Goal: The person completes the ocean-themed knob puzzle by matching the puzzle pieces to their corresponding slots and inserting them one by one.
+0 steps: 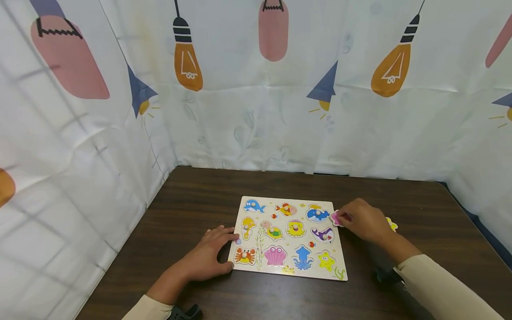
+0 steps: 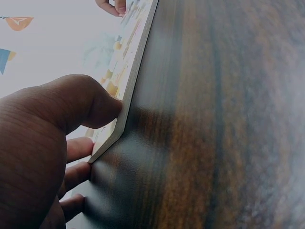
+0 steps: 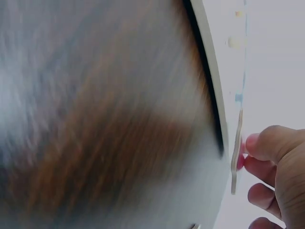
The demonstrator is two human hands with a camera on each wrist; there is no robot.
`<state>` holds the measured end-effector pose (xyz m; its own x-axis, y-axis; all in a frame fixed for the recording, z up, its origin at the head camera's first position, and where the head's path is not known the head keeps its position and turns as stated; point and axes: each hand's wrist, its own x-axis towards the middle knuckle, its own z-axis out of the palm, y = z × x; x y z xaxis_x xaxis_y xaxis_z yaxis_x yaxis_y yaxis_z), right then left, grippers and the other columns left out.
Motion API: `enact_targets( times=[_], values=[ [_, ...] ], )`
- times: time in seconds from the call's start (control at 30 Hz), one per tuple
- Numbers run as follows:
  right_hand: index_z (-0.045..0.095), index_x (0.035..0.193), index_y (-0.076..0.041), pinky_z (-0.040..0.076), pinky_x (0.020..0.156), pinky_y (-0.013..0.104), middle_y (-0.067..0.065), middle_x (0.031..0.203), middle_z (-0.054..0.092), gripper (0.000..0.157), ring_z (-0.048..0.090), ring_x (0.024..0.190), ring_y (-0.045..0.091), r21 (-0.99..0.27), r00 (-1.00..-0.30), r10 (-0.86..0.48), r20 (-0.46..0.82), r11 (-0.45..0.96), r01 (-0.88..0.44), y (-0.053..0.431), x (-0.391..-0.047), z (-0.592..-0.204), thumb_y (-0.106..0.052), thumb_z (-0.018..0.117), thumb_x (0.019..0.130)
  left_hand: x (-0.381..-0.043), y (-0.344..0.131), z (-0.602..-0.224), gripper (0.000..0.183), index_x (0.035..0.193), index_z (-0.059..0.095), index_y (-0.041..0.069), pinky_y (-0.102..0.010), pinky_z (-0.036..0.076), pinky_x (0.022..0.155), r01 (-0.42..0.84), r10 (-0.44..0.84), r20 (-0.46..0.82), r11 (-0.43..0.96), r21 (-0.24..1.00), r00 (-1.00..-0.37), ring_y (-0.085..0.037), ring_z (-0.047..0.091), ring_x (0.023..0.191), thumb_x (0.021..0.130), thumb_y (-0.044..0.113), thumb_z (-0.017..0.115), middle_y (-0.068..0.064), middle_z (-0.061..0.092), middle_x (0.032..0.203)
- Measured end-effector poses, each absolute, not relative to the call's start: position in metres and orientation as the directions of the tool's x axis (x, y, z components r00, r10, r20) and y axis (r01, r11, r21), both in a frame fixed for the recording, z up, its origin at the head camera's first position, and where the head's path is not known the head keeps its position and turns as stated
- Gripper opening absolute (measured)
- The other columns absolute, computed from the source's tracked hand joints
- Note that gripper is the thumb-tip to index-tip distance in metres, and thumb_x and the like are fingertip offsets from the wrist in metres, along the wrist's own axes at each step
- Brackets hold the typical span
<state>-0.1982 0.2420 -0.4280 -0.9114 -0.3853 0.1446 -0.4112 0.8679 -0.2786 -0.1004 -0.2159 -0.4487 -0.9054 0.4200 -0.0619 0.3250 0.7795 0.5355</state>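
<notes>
A wooden peg puzzle board (image 1: 294, 269) with sea animal pictures lies flat on the table. My left hand (image 1: 208, 253) rests at its left side, the thumb touching the near-left corner and the fingers spread along the edge. By its knob, my right hand (image 1: 366, 220) pinches a pink puzzle piece (image 1: 335, 218) at the board's right edge, beside the blue whale (image 1: 318, 215). In the right wrist view the pink piece (image 3: 236, 164) is tilted on edge above the board. A yellow puzzle piece (image 1: 392, 224) lies partly hidden behind the right wrist.
The dark wooden table (image 1: 200, 191) extends around the board. A white printed curtain (image 1: 256, 129) hangs behind and to the left. Knobs show on several pieces, such as the crab (image 1: 244, 256); none shows on the pink shell (image 1: 275, 256) or blue squid (image 1: 303, 258).
</notes>
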Motion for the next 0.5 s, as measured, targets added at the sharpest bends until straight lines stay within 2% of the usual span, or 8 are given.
enact_targets(
  times=[0.27,0.5],
  values=[
    [0.083,0.098,-0.019,0.047,0.057,0.026,-0.007,0.091,0.068,0.017,0.054,0.087,0.015,-0.245,-0.879,-0.436,0.191,0.846,-0.473,0.229,-0.184,-0.426,-0.025,0.087,0.083,-0.1,-0.216,-0.448,0.068,0.147,0.055,0.015,-0.066,0.014,0.119,0.322,0.418,-0.063,0.78,0.537,-0.906,-0.039,0.026,0.151,0.085,0.031,0.078,-0.008,0.042,0.157],
    [0.083,0.098,-0.023,0.053,0.066,0.029,-0.009,0.094,0.067,0.016,0.056,0.09,0.012,-0.238,-0.853,-0.481,0.2,0.821,-0.519,0.217,-0.175,-0.423,-0.026,0.087,0.083,-0.099,-0.216,-0.447,0.067,0.146,0.055,0.015,-0.066,0.014,0.119,0.323,0.415,-0.057,0.779,0.537,-0.908,-0.04,0.027,0.15,0.085,0.03,0.078,-0.008,0.043,0.156]
  ],
)
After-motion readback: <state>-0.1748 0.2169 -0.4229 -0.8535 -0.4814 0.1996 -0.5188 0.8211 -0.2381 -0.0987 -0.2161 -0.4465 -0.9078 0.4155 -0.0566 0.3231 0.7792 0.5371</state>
